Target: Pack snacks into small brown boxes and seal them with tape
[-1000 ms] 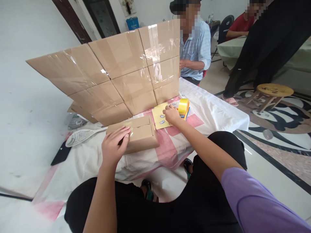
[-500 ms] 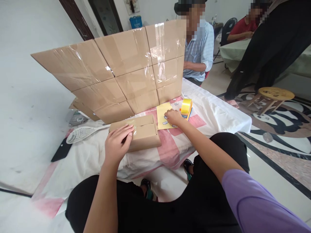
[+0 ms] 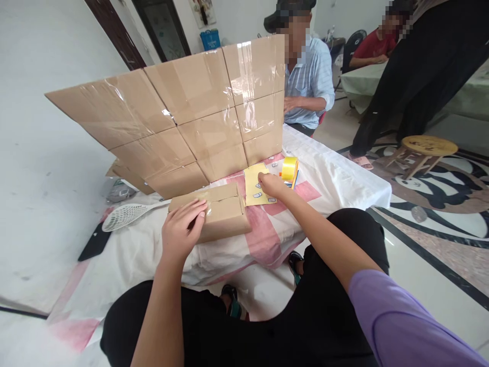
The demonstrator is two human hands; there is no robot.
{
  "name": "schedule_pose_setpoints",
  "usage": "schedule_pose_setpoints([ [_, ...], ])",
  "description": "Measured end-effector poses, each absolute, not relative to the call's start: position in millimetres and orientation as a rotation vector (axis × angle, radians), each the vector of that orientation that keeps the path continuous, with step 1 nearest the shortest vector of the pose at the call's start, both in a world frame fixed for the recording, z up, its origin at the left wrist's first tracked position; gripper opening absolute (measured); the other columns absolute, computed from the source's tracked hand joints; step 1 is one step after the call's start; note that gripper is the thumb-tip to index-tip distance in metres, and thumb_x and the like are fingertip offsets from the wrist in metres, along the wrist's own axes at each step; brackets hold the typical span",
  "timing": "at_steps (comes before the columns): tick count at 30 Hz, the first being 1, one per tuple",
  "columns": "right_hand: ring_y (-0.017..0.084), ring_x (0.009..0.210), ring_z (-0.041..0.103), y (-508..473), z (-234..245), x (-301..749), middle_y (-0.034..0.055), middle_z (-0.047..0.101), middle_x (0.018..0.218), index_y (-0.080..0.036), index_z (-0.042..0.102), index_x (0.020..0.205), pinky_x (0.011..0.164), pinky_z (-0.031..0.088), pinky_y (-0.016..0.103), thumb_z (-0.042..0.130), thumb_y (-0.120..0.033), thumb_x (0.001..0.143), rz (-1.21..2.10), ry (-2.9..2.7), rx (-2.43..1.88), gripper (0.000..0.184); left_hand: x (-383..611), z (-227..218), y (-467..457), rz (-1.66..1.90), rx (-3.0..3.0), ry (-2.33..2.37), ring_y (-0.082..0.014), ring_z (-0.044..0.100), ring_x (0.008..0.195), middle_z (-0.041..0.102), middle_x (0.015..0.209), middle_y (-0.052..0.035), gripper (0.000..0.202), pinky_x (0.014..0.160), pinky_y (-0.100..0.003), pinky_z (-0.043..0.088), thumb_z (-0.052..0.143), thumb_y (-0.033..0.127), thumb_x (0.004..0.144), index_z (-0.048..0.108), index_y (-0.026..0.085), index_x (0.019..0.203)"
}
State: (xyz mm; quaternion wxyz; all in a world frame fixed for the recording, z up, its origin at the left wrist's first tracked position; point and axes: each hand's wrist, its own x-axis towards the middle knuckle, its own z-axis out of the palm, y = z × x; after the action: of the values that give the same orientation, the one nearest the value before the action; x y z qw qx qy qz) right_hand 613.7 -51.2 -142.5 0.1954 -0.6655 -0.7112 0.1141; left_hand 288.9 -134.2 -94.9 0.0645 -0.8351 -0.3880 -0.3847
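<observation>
A small taped cardboard box [image 3: 223,211] lies on the white and pink cloth in front of me. My left hand [image 3: 181,232] rests flat on its left end, fingers stretched over the tape seam. My right hand [image 3: 271,184] reaches to a yellow sticker sheet [image 3: 252,189] beyond the box, its fingertips pinched together at the sheet's far edge; what they hold is too small to make out. A roll of yellow tape [image 3: 289,169] stands just right of that hand.
A wall of stacked taped cardboard boxes [image 3: 183,114] rises behind the small box. A white mesh swatter [image 3: 126,214] and a dark flat object [image 3: 93,244] lie to the left. Another person in a light blue shirt [image 3: 309,81] sits across the table; others sit or stand further right. A wooden stool [image 3: 424,150] stands on the floor.
My right hand has shifted slightly on the sticker sheet, fingers now pinching at its upper part. My left hand stays on the box. The view swayed a little.
</observation>
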Motion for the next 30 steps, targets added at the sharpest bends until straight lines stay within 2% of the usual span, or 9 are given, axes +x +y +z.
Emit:
schedule_pose_setpoints([
  [3, 0.02, 0.091, 0.066, -65.8, -143.5, 606.3, 0.0094, 0.073, 0.101, -0.017, 0.056, 0.114, 0.077, 0.049, 0.027, 0.049, -0.012, 0.094, 0.479, -1.923, -1.742, 0.022, 287.9, -94.8, -133.5, -1.155, -2.522, -1.164, -0.0235, 0.065, 0.12, 0.074, 0.118, -0.0007, 0.022, 0.1, -0.041, 0.046, 0.055, 0.022, 0.097, 0.073, 0.026, 0.109],
  [5, 0.016, 0.079, 0.067, -78.1, -148.6, 595.4, 0.0046, 0.074, 0.09, -0.017, 0.056, 0.112, 0.071, 0.05, 0.024, 0.052, -0.013, 0.092, 0.828, -1.814, -1.506, 0.021, 287.8, -94.8, -133.3, -1.152, -2.523, -1.169, -0.024, 0.065, 0.12, 0.074, 0.118, -0.0009, 0.022, 0.099, -0.041, 0.047, 0.055, 0.023, 0.097, 0.073, 0.026, 0.109],
  [7, 0.014, 0.07, 0.065, -88.2, -155.4, 583.4, 0.0026, 0.072, 0.079, -0.016, 0.06, 0.098, 0.067, 0.05, 0.024, 0.058, -0.015, 0.087, 1.2, -1.615, -1.207, 0.011, 287.9, -95.1, -133.4, -1.15, -2.527, -1.174, -0.0246, 0.065, 0.12, 0.074, 0.118, -0.0009, 0.022, 0.099, -0.041, 0.047, 0.055, 0.023, 0.097, 0.073, 0.027, 0.109],
  [9, 0.012, 0.064, 0.061, -94.5, -161.1, 574.3, 0.0017, 0.069, 0.073, -0.015, 0.061, 0.081, 0.064, 0.049, 0.024, 0.064, -0.018, 0.08, 1.379, -1.443, -1.026, 0.004, 288.0, -95.6, -133.6, -1.156, -2.526, -1.173, -0.0248, 0.065, 0.12, 0.074, 0.118, -0.001, 0.022, 0.1, -0.042, 0.046, 0.055, 0.023, 0.097, 0.073, 0.027, 0.11],
  [14, 0.008, 0.054, 0.05, -100.8, -164.8, 566.2, -0.0022, 0.062, 0.067, -0.015, 0.064, 0.075, 0.054, 0.04, 0.022, 0.073, -0.024, 0.07, 1.398, -1.328, -0.999, 0.013, 287.8, -96.4, -132.8, -1.133, -2.511, -1.176, -0.0248, 0.065, 0.121, 0.074, 0.118, -0.0016, 0.023, 0.099, -0.042, 0.047, 0.054, 0.023, 0.097, 0.072, 0.027, 0.11],
  [20, 0.009, 0.059, 0.05, -103.9, -168.4, 558.5, -0.0043, 0.057, 0.065, -0.017, 0.061, 0.076, 0.055, 0.037, 0.021, 0.077, -0.025, 0.064, 1.416, -1.242, -0.934, 0.021, 289.3, -95.1, -134.1, -1.111, -2.496, -1.218, -0.0245, 0.064, 0.121, 0.074, 0.119, -0.0018, 0.023, 0.099, -0.041, 0.046, 0.053, 0.024, 0.098, 0.073, 0.026, 0.109],
  [24, 0.009, 0.057, 0.049, -104.7, -172.1, 560.3, -0.0043, 0.056, 0.065, -0.018, 0.06, 0.078, 0.05, 0.033, 0.02, 0.077, -0.03, 0.061, 1.516, -1.204, -0.865, 0.026, 289.8, -94.3, -135.5, -1.084, -2.498, -1.271, -0.0239, 0.063, 0.122, 0.073, 0.121, -0.0023, 0.023, 0.1, -0.041, 0.046, 0.053, 0.025, 0.098, 0.072, 0.026, 0.11],
  [30, 0.009, 0.059, 0.05, -106.0, -171.2, 566.3, -0.0023, 0.058, 0.072, -0.017, 0.061, 0.082, 0.049, 0.031, 0.02, 0.075, -0.026, 0.058, 1.604, -1.198, -0.803, 0.029, 290.9, -94.5, -135.4, -1.094, -2.508, -1.267, -0.0233, 0.063, 0.122, 0.073, 0.12, -0.003, 0.022, 0.103, -0.041, 0.045, 0.054, 0.024, 0.098, 0.072, 0.025, 0.11],
])
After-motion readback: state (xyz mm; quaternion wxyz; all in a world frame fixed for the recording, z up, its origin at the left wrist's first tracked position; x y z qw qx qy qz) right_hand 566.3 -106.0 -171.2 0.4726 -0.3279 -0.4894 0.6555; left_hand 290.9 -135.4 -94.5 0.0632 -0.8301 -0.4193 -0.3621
